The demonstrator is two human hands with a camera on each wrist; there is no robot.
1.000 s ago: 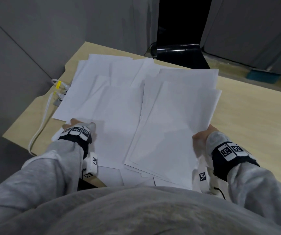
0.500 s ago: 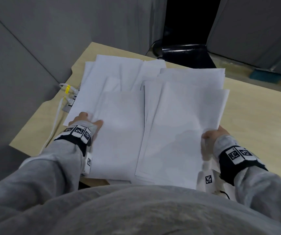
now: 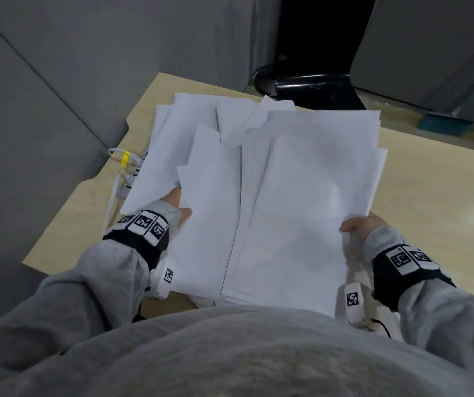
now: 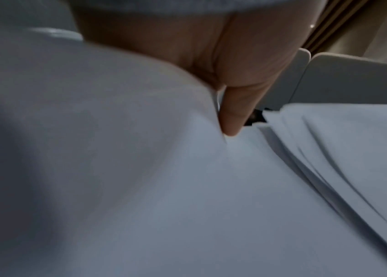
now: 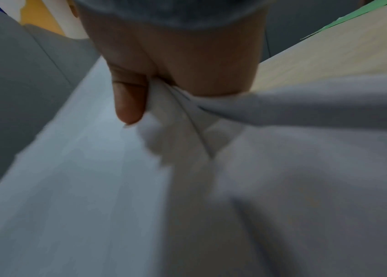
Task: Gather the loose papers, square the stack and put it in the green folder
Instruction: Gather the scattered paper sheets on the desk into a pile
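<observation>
Several white papers lie fanned over the wooden table (image 3: 430,196). My right hand (image 3: 359,226) grips the right edge of the thicker right-hand stack (image 3: 301,210). In the right wrist view its thumb (image 5: 128,105) pinches the bunched sheets (image 5: 187,121) from above. My left hand (image 3: 177,206) holds the left edge of the looser left sheets (image 3: 210,224), thumb (image 4: 232,116) on top and the other fingers hidden beneath. More sheets (image 3: 195,121) lie askew behind. A corner of the green folder (image 5: 365,13) shows only in the right wrist view, far across the table.
White cables with a yellow tag (image 3: 125,160) lie at the table's left edge beside the papers. A black stand (image 3: 307,84) sits behind the far edge. Grey partitions close off the left and back. Bare tabletop extends to the right of the stack.
My left hand has slid forward along the left sheets and drawn them toward the right stack, so the spread is narrower. The right hand keeps its grip on the stack's edge.
</observation>
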